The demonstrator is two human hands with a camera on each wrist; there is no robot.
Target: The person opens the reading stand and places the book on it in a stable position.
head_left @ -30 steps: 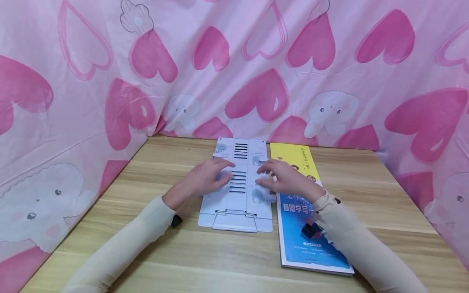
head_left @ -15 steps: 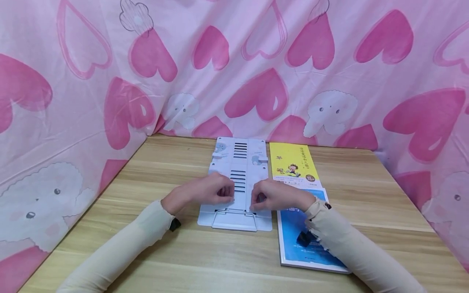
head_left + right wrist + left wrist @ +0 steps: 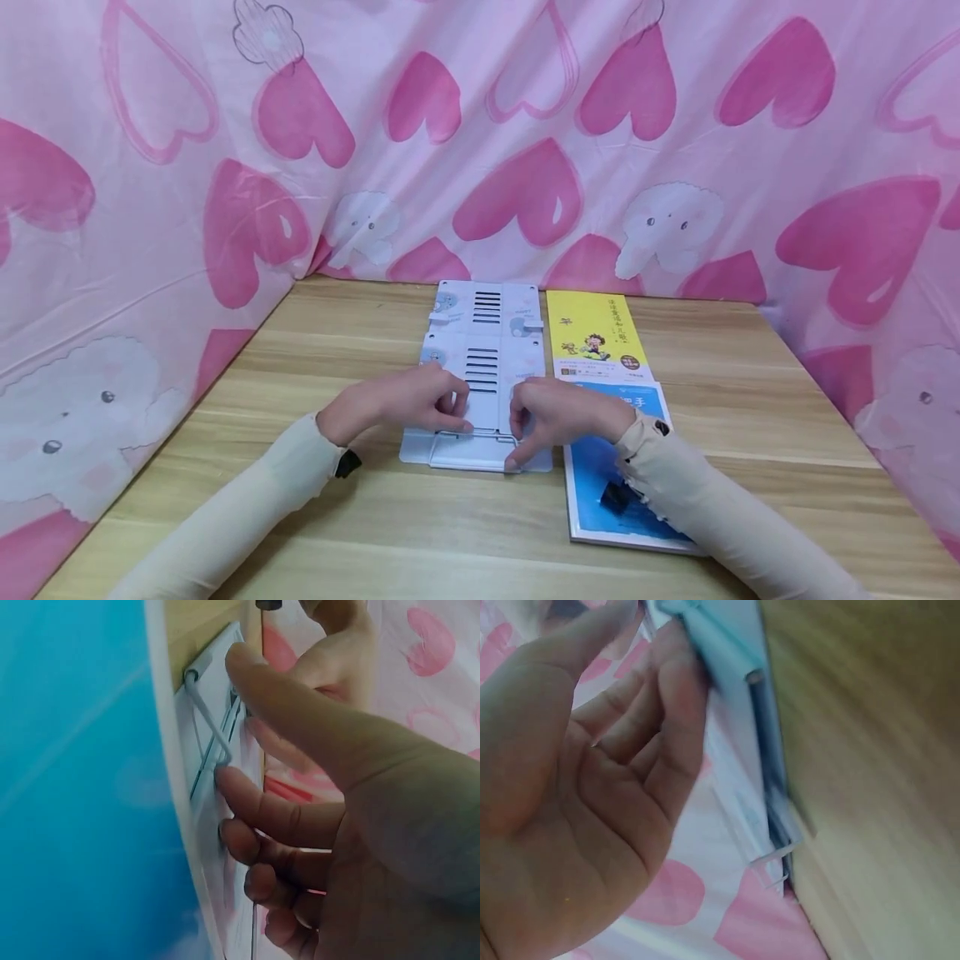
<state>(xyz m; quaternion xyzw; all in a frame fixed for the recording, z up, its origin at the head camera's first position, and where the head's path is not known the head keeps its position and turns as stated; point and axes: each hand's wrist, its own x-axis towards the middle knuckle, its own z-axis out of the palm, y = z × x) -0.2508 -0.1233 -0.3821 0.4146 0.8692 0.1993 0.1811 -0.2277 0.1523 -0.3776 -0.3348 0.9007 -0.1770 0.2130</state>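
A pale blue-white folding book stand [image 3: 487, 333] with slots and a cartoon print lies flat on the table. At its near end sits a wire bracket [image 3: 208, 720]. My left hand [image 3: 408, 404] is over the near left part of the stand, fingers loosely bent and thumb reaching toward the bracket. Close on the other side, my right hand [image 3: 558, 412] has its thumb at the stand's near edge. In the right wrist view its index fingertip meets the wire, with thumb and finger spread apart. Whether my left fingers touch the bracket is blurred.
A blue book [image 3: 592, 500] lies right of the stand, partly under my right forearm. Behind it is a yellow book [image 3: 596, 329]. A pink heart-patterned cloth [image 3: 510, 192] hangs behind and at the sides of the wooden table [image 3: 360, 533].
Both hands have come back from the middle of the stand toward its near end. The right thumb has spread down to the near edge. The stand and books stay in place.
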